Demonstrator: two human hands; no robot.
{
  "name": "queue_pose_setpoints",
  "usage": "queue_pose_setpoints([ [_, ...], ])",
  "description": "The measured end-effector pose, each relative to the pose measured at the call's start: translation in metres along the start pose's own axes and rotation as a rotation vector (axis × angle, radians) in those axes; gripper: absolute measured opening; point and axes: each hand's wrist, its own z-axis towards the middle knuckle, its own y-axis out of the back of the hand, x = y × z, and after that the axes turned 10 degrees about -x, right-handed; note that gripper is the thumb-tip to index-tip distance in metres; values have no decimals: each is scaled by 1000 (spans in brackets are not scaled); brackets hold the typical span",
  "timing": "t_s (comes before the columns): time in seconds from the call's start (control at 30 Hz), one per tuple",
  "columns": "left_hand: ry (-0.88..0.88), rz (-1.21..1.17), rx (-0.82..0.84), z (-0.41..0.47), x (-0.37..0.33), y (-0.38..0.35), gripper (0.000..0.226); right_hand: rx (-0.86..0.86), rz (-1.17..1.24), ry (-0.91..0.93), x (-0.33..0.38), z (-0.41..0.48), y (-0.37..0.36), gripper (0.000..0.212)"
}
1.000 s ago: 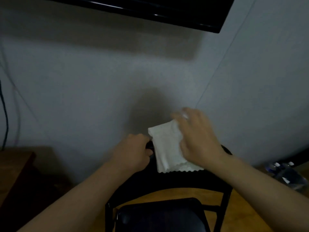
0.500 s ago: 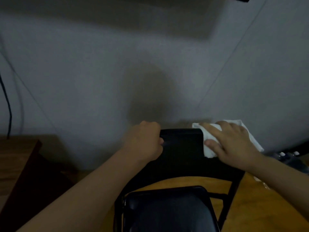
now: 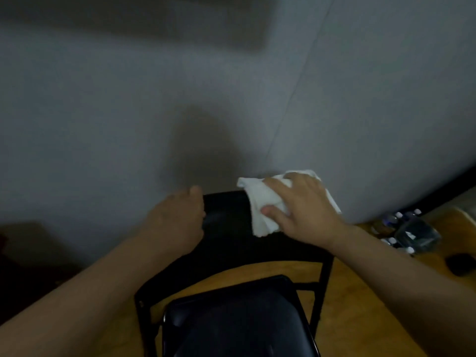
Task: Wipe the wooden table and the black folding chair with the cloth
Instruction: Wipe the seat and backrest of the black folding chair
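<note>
The black folding chair [image 3: 231,318] stands in front of me with its backrest toward the grey wall. My right hand [image 3: 304,210] presses a folded white cloth [image 3: 260,204] over the right half of the backrest top, fingers wrapped around it. My left hand [image 3: 177,222] grips the left end of the backrest. The padded seat fills the bottom centre. A dark wooden table corner [image 3: 18,235] shows dimly at the far left.
The floor [image 3: 360,300] under the chair is orange-brown wood. At the right, by the wall, lies a pack of plastic bottles [image 3: 407,233] and a small dark object [image 3: 461,264]. The grey wall stands close behind the chair.
My right hand slid the cloth from the middle of the backrest to its right end, then a little back to the left. My left hand kept its hold on the backrest's left end.
</note>
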Motion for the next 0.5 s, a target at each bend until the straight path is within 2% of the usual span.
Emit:
queue_pose_setpoints([
  [0.1, -5, 79, 190, 13, -4, 8, 9, -22, 12, -143, -38, -22, -5, 67],
  [0.17, -47, 27, 289, 31, -17, 20, 7, -71, 76, -170, -48, -26, -14, 64],
  [0.27, -147, -197, 167, 65, -66, 24, 30, -178, 103, -173, -55, -31, -26, 64],
  [0.37, -299, -134, 16, 90, -115, 8, 43, -303, 201, -272, -64, -48, -43, 65],
  [0.5, -363, -111, 66, 94, -118, -20, 52, -404, 436, -470, -80, -82, -72, 61],
])
